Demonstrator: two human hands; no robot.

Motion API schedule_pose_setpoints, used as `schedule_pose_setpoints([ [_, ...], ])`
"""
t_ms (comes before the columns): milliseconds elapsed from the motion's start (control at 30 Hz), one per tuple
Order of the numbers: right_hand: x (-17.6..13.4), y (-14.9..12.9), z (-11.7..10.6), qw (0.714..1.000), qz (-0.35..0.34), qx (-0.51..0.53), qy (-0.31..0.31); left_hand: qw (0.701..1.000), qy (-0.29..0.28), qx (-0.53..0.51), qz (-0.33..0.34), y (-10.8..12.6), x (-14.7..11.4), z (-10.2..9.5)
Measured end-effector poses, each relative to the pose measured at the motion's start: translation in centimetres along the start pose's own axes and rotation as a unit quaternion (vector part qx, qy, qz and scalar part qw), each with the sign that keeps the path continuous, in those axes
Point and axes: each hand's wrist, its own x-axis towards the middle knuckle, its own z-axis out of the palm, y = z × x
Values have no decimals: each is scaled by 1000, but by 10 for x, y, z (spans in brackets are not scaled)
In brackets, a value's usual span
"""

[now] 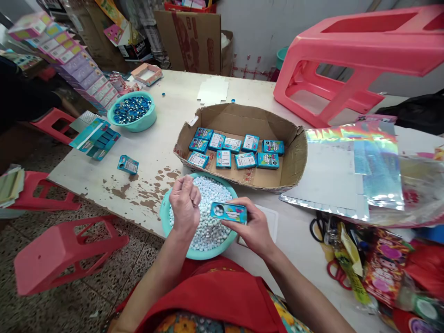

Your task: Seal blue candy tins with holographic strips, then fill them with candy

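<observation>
My right hand [255, 226] grips a small blue candy box [234, 212] by its long sides. Through the round hole at the box's left end, white pieces show. Left of it, my left hand [185, 203] is curled into a fist, and whatever is inside it is hidden. Both hands are over a turquoise bowl [165, 217] filled with small white candies [210, 238]. Just beyond the bowl, a cut-down cardboard box [239, 113] holds several similar blue candy boxes [224, 159] lying flat.
One blue box [127, 164] lies at left, near a blue display carton [95, 136]. A second turquoise bowl [147, 121] holds blue and silver pieces. Pink stools [329, 53] stand on the table and floor. Silvery sheets [333, 171] and scissors [336, 273] lie right. A person sits far left.
</observation>
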Motion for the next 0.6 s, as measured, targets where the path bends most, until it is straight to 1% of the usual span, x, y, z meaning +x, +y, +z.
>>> schedule_pose_setpoints([
  [33, -7, 2, -11, 1000, 8, 12, 13, 999, 4, 37, 10, -4, 5, -9],
  [67, -13, 6, -22, 999, 16, 13, 31, 995, 4, 99, 22, -11, 9, -20],
  [100, -21, 12, -34, 998, 25, 2, 53, 983, -5, 181, 35, -20, 15, -33],
  [133, -28, 19, -45, 997, 34, -18, 73, 958, -27, 281, 51, -32, 20, -46],
  [167, -34, 29, -56, 994, 43, -43, 93, 919, -61, 382, 73, -44, 24, -58],
  [200, -40, 40, -66, 990, 53, -69, 110, 872, -100, 469, 98, -57, 28, -68],
  [267, -51, 66, -79, 981, 65, -115, 139, 772, -143, 604, 137, -78, 33, -82],
  [300, -56, 78, -83, 977, 68, -133, 152, 729, -148, 652, 146, -86, 34, -84],
  [333, -61, 90, -85, 973, 68, -150, 163, 693, -143, 691, 148, -91, 34, -85],
  [367, -65, 100, -86, 969, 67, -164, 171, 666, -137, 719, 143, -94, 33, -83],
  [400, -69, 107, -86, 967, 64, -176, 174, 646, -138, 739, 134, -95, 32, -80],
  [433, -72, 111, -86, 965, 57, -189, 172, 632, -143, 751, 125, -95, 30, -77],
  [500, -72, 107, -88, 960, 35, -222, 167, 609, -157, 769, 115, -94, 24, -71],
  [567, -57, 92, -98, 952, 0, -256, 170, 586, -167, 783, 122, -94, 19, -68],
  [600, -42, 83, -105, 946, -20, -272, 174, 577, -167, 789, 130, -94, 17, -67],
])
